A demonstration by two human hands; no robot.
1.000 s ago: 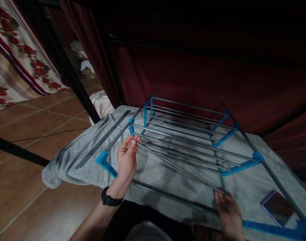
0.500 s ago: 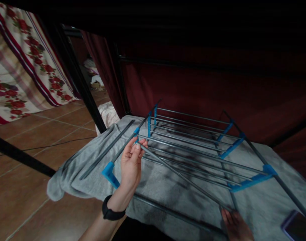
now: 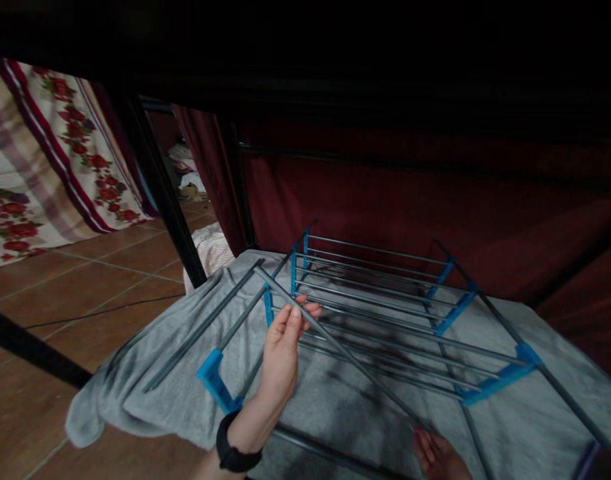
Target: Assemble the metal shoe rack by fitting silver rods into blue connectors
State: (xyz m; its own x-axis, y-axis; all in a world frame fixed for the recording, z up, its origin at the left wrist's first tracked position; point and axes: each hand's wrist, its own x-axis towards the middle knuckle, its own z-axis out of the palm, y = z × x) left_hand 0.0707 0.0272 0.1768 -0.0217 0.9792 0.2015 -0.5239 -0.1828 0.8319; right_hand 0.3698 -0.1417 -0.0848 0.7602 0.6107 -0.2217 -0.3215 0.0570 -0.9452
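Observation:
A thin grey metal rod (image 3: 355, 364) runs slantwise between my two hands. My left hand (image 3: 281, 353), with a black band on the wrist, pinches it between thumb and fingers a little below its upper left end. My right hand (image 3: 441, 456) grips the lower right end at the bottom of the view. Behind and below the rod, a grey drying rack (image 3: 378, 290) with blue plastic joints lies on a grey blanket (image 3: 330, 410). The rod's upper end crosses in front of the rack's left side tube; whether they touch I cannot tell.
Loose grey rods (image 3: 200, 330) lie on the blanket at left. A blue corner joint (image 3: 216, 380) stands near my left wrist. Black bed posts (image 3: 168, 193) frame the space, with a dark red curtain (image 3: 385, 200) behind. A dark object (image 3: 588, 460) sits at lower right.
The rod's upper left end has come away from beside the blue joint and now sticks out past my left hand. My left hand grips further along the rod. My right hand has moved left.

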